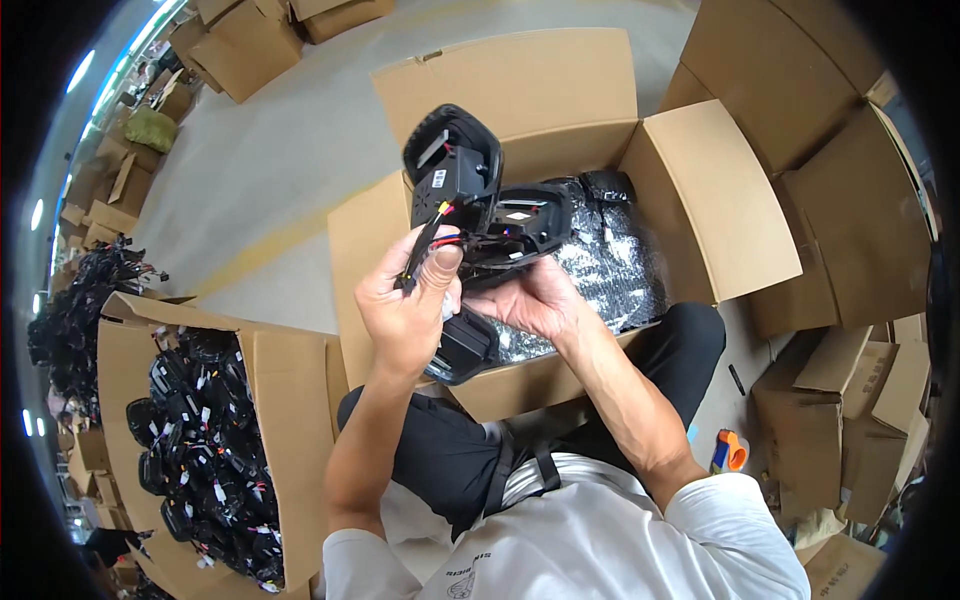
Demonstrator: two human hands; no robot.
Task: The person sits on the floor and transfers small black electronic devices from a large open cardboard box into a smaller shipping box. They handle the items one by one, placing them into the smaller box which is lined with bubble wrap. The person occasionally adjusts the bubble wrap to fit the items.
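Note:
Over an open cardboard box (570, 395), I hold a black plastic unit with rounded shells, one upper shell (465, 175) tilted up and one right-hand shell (535, 220) beside it. Coloured wires with small connectors (447, 238) run between them. My left hand (405, 295) is closed around the wire bundle, thumb on top. From below, my right hand (540, 298) cups the right-hand shell; its fingertips are partly hidden. Another black shell (460, 345) hangs or rests under my hands near the box's edge; whether it joins the held unit, I cannot tell.
Shiny black wrapped packages (615, 270) lie inside the open box. At the left stands a carton (290, 420) of black wired parts (205, 450). A blue and orange tape dispenser (730, 452) and a black marker (737, 380) are on the floor at right, beside more cartons (820, 430).

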